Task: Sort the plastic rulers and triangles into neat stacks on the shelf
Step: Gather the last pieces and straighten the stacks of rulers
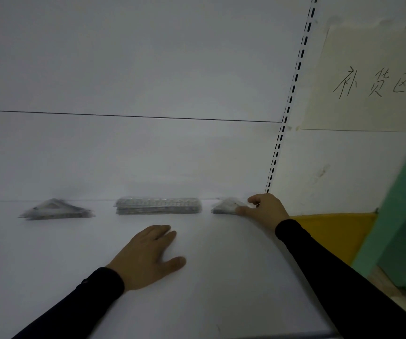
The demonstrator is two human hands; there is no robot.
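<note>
Black-sleeved arms reached in from the bottom edge over a white shelf (221, 277). On the bare shelf, the left hand (148, 255) lay flat, palm down, fingers straight and together, thumb spread, holding nothing; it sat in front of a stack of clear plastic rulers (158, 206) at the back of the shelf against the white panel. Left of the ruler stack, well apart, lay a blurred pile of clear plastic triangles (55, 210). Right of the ruler stack, near it, lay a second pile of clear triangles (226, 206). On this pile's right end the right hand (266, 209) rested with fingers curled; whether it gripped or only touched the pile was unclear.
</note>
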